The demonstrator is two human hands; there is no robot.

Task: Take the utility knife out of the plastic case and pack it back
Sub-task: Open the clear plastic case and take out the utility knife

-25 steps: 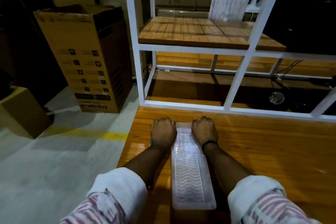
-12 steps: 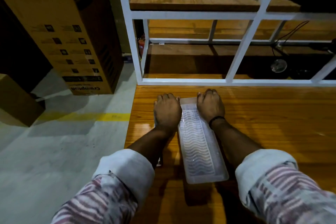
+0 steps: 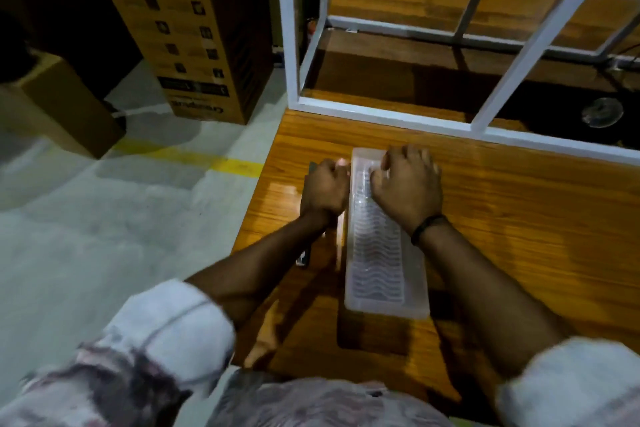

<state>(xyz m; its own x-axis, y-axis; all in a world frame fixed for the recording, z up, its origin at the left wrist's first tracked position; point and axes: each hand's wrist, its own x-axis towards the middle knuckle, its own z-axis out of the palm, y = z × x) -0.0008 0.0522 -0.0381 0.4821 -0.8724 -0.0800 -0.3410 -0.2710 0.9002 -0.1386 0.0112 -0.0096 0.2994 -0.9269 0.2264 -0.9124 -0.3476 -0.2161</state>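
A long translucent plastic case [image 3: 377,263] with a wavy ribbed top lies lengthwise on the wooden table [image 3: 519,236], and its lid looks shut. My right hand [image 3: 408,191] rests on top of its far end with the fingers curled down onto the lid. My left hand [image 3: 325,191] is clenched against the case's far left edge, thumb touching the corner. A narrow dark object [image 3: 303,258] lies under my left hand and forearm, parallel to the case. I cannot tell whether it is the utility knife.
The table's left edge runs close beside my left arm, with concrete floor and a yellow line [image 3: 207,163] below. A white metal frame [image 3: 381,114] with wooden shelves stands just beyond the case. A tall cardboard box [image 3: 194,28] and a smaller one [image 3: 52,104] stand on the floor at left.
My right hand has shifted from the case's right side onto the top of its far end. My left hand stays at the left edge. The view has tilted down and closer.
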